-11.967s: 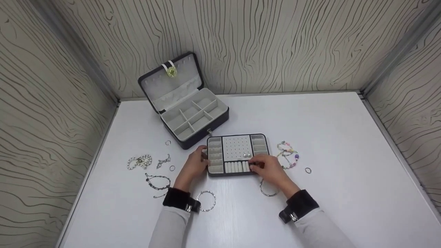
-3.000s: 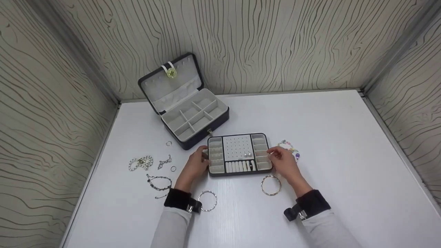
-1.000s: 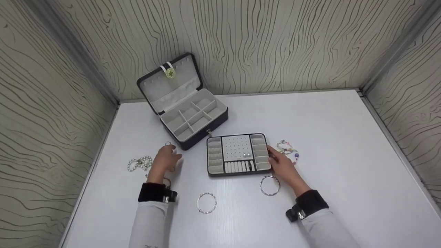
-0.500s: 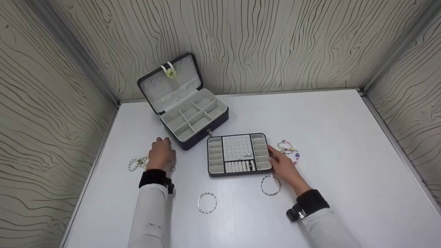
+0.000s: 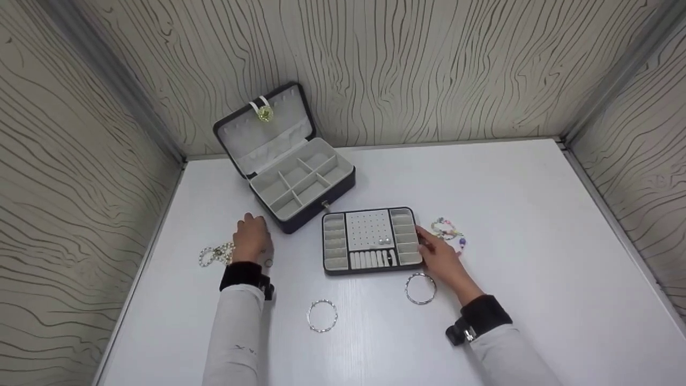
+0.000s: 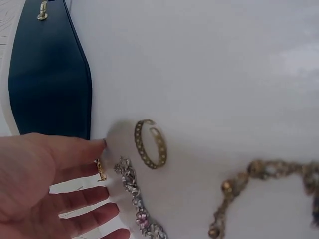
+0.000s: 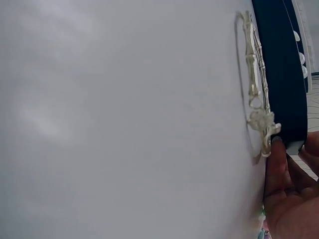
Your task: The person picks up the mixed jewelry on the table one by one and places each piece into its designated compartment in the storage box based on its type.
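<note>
In the head view my left hand (image 5: 251, 237) is down at the table beside the open jewelry box (image 5: 300, 185). The left wrist view shows a small gold ring (image 6: 101, 170) pinched between its thumb and forefinger. My right hand (image 5: 442, 257) grips the right edge of the jewelry tray (image 5: 370, 271), thumb and fingers on its dark side wall (image 7: 281, 74). Two pearl studs (image 5: 384, 241) sit on the tray's pegboard, and a dark ring (image 5: 389, 259) stands among the white ring rolls. An open-ended ring (image 6: 151, 144) and a silver jewel piece (image 6: 133, 191) lie near my left fingers.
Pearl strands (image 5: 211, 255) lie left of my left hand. One silver bangle (image 5: 322, 316) is in front of the tray, another bangle (image 5: 420, 289) by my right wrist. Colourful beaded bracelets (image 5: 446, 229) lie right of the tray. A patterned wall (image 5: 429, 69) stands behind.
My left hand has left the tray, moved left and taken a ring beside the box. My right hand has shifted to the tray's right edge. Earlier, a dark ring went into the ring rolls.
</note>
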Demonstrator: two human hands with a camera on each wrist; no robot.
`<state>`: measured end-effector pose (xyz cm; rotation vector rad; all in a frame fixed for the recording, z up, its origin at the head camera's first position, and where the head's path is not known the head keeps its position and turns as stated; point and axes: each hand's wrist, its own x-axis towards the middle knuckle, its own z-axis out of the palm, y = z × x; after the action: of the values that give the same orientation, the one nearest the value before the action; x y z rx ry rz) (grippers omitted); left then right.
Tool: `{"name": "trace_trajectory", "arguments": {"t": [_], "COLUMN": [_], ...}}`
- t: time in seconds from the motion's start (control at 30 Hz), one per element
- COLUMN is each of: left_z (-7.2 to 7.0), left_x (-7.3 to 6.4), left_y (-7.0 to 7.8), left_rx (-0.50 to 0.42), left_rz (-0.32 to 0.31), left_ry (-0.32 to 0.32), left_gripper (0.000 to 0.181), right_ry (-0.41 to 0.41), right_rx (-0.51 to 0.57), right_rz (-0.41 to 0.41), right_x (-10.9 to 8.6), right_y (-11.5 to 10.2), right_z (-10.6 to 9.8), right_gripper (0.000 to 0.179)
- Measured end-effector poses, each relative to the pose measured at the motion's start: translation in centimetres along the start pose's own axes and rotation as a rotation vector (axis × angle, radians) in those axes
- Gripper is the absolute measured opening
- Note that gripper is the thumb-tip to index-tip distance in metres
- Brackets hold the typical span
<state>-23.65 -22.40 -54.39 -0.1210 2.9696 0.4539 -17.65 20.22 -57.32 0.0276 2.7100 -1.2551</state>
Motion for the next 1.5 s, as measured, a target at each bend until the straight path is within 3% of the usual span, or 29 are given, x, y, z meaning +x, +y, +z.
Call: {"name": "trace_trajectory", "arguments": {"t": [0.4,1.13,1.5], "left_z": [0.4,0.1,-0.2], "left_x": [0.5,0.4,-0.2], "left_y": [0.0,0.3,0.3], "left_rx": [-0.049,-0.064,-0.109], "left_rz": [-0.074,-0.117,-0.142], "left_ry": [0.083,0.084,0.049], "left_gripper": [0.018,0.014,0.011], "right_ry": [-0.024,-0.016,-0.016], "right_rx": [0.021,0.005,-0.01], "right_rz": [0.026,0.011,0.004], "right_x": [0.1,0.3,0.2], "right_y": [0.1,0.2,0.2], "right_z": [0.0,-0.1,-0.2], "right_gripper": [0.05,0.05,0.051]}}
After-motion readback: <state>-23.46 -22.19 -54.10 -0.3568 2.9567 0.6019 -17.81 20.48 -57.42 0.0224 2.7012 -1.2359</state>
